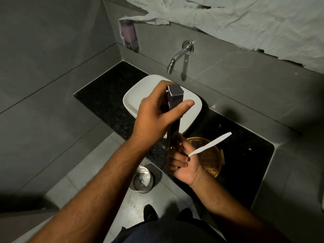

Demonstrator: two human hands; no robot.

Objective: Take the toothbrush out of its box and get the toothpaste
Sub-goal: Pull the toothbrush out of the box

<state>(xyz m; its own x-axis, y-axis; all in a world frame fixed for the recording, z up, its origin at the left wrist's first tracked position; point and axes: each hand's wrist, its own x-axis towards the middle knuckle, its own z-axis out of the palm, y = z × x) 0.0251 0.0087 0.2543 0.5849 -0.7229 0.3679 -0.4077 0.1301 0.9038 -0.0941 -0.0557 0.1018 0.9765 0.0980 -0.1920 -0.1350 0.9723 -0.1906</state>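
Observation:
A long dark box point(175, 95) stands upright above the white basin, and my left hand point(156, 116) is wrapped around its upper half with the thumb across the front. My right hand point(184, 163) is below it, fingers at the box's lower end. A white toothbrush point(210, 144) is pinched between the fingers of my right hand and sticks out up and to the right over the basket. I see no toothpaste tube; whether one is in the basket is hidden.
A white basin point(135, 95) sits on a black stone counter point(245, 155), under a chrome wall tap point(177, 58). A wicker basket point(210, 158) stands on the counter right of my hands. A steel bin point(142, 181) is on the floor. A soap dispenser point(128, 35) hangs on the wall.

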